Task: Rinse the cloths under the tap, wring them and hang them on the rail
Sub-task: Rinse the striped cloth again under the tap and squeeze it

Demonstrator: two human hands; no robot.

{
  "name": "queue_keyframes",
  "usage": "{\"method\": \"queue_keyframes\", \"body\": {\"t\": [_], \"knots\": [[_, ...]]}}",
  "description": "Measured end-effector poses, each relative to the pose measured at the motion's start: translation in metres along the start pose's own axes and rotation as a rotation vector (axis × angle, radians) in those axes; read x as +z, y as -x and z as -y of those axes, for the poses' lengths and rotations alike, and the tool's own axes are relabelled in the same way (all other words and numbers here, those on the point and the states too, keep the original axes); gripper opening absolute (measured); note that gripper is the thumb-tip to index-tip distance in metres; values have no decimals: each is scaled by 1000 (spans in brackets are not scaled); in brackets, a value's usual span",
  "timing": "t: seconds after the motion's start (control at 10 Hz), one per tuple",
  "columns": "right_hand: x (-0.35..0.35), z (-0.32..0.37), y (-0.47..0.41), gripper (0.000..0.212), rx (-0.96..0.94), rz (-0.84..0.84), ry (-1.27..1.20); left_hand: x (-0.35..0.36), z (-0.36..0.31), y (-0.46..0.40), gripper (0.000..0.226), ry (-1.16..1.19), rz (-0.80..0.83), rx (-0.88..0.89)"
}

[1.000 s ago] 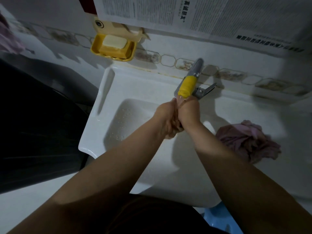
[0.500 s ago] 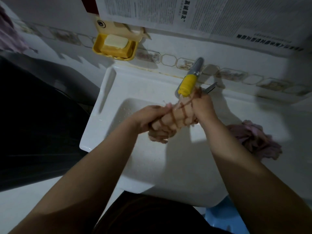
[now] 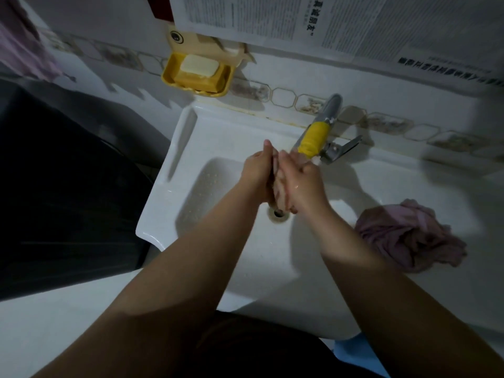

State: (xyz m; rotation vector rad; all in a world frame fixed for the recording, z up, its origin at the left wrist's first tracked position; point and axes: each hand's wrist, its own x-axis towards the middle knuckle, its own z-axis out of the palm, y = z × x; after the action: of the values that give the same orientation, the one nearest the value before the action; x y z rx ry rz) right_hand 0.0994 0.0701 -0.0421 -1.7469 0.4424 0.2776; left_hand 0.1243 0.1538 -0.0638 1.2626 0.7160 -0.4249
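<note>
Both hands, left hand (image 3: 256, 173) and right hand (image 3: 302, 184), clamp 1 twisted pale striped cloth (image 3: 279, 186); its long axis runs from the yellow-sleeved metal tap (image 3: 313, 137) toward the drain (image 3: 278, 213).

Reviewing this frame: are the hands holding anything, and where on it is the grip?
Yes. The left hand and right hand clasp one bunched pale cloth between them, gripping its sides, below the tap.
</note>
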Motion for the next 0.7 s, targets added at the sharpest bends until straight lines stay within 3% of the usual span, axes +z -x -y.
{"method": "queue_keyframes", "body": {"t": [0.1,0.2,0.3,0.4,0.5,0.6,0.7], "knots": [[3,-3,-9,39,-114,-159,247,20,6,1,41,51,65,-75],[-11,-2,-34,33,0,-220,340,27,9,6,47,39,28,-114],[6,-2,-10,44,-94,-235,298,20,-1,9,58,11,39,-97],[7,-3,3,47,-141,-211,512,12,5,4,46,3,87,-121],[-20,-9,-28,42,-11,-199,681,11,15,10,50,-152,182,-206],[-49,-32,-49,38,107,-21,737,-7,7,6,53,-382,206,-142],[-62,-47,-53,58,214,137,677,-30,-7,-3,72,-583,218,-68]]}}
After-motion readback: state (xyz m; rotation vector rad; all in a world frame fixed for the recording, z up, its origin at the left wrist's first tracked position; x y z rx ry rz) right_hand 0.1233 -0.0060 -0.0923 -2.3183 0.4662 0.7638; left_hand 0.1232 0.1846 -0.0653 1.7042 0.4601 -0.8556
